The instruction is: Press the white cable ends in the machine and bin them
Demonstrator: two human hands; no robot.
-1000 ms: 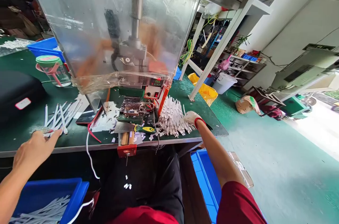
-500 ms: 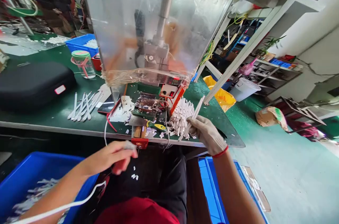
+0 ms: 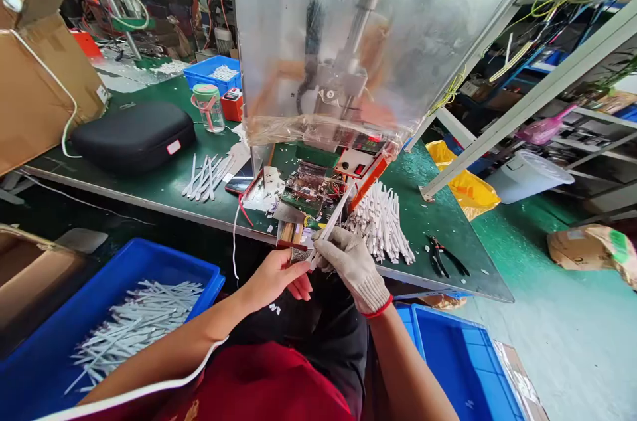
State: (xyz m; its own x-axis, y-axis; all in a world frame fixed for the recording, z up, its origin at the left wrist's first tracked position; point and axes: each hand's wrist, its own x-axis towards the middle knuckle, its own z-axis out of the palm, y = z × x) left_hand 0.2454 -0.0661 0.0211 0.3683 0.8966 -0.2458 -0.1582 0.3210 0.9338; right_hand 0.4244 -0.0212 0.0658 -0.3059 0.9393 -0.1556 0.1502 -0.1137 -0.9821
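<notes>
Two hands meet at the lower middle of the frame, just in front of the desk edge. The gloved right hand is closed around one white strip, which slants from its fist up and to the right toward the machine under the clear shield. The bare left hand sits just beside it, fingers curled in with the tips at the strip's lower end. The glove and the fingers cover that end, so whether the left hand actually pinches the strip, or a small grey bit between the hands, cannot be told. The shield is wrinkled and full of glare, so the parts behind it are blurred. A pile of strips lies on the desk right of the hands, with black pliers near it. Loose strips lie left of the machine, near a black case. A blue bin at lower left holds more strips and is cut off by the frame and partly hidden by the left forearm. A second blue bin at lower right is cut by the bottom edge, and the right arm covers its near corner.
</notes>
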